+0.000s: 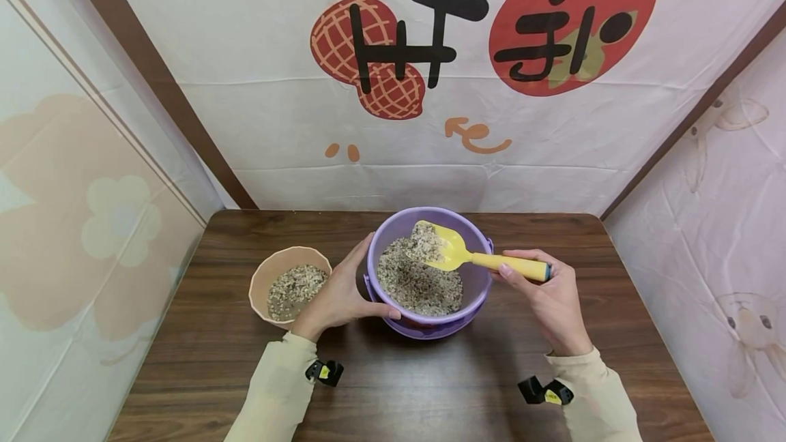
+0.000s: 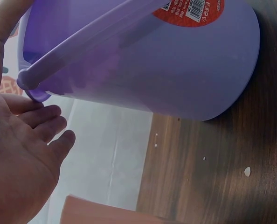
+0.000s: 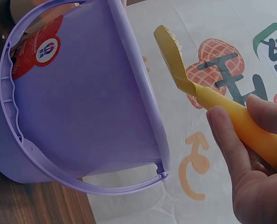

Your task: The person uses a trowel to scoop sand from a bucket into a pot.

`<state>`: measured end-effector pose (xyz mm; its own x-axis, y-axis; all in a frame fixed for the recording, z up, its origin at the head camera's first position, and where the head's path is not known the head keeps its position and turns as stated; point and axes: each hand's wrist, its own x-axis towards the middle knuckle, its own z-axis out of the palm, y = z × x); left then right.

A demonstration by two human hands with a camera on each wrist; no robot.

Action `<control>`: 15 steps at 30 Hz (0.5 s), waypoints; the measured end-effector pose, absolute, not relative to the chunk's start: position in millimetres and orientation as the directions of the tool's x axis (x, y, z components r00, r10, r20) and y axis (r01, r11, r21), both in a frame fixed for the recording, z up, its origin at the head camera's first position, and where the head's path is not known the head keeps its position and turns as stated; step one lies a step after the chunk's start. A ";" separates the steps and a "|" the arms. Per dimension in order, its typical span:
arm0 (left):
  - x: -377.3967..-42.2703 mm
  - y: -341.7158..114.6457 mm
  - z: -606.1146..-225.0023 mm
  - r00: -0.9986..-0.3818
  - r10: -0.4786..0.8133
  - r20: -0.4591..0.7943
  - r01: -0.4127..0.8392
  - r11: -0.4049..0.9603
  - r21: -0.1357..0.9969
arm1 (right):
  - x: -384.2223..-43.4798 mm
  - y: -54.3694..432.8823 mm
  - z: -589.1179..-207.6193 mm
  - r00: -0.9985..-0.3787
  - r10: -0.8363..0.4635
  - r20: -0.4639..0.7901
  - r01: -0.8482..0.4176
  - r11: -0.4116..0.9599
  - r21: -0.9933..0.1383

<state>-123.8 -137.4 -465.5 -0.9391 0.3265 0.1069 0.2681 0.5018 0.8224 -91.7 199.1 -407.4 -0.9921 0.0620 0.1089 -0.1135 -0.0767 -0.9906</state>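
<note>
My right hand [image 1: 555,302] grips the handle of a yellow toy shovel [image 1: 456,251], its blade heaped with pale speckled grains [image 1: 426,243]. The blade is held over the mouth of a purple bucket [image 1: 383,227]; in the right wrist view, the shovel [image 3: 173,58] stands above the rim. Inside the bucket lies a layer of the same grainy mix [image 1: 424,288]. At the bucket's left side my left hand [image 1: 340,295] holds the rim, thumb along the near edge. In the left wrist view, its fingers [image 2: 47,116] curl close to the handle joint.
A peach-coloured bowl [image 1: 263,275] with grains stands left of the bucket, close beside my left wrist. Some loose pale bits [image 2: 247,171] lie on the wooden table [image 1: 417,387]. Printed cloth [image 1: 264,121] hangs behind the table and at both sides.
</note>
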 end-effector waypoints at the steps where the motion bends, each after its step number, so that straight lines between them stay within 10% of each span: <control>1: -123.7 -137.4 -465.4 -0.939 0.326 0.106 0.268 0.505 0.821 | -91.8 198.9 -407.5 -0.992 0.063 0.106 -0.111 -0.076 -0.991; 15: -119.4 -139.0 -460.1 -0.944 0.315 0.100 0.254 0.498 0.829 | -91.7 197.2 -410.1 -0.994 0.056 0.091 -0.096 -0.096 -0.991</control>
<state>-119.4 -139.0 -460.1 -0.9438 0.3150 0.0999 0.2538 0.4975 0.8295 -91.7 197.2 -410.1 -0.9943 0.0559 0.0910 -0.0961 -0.0961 -0.9907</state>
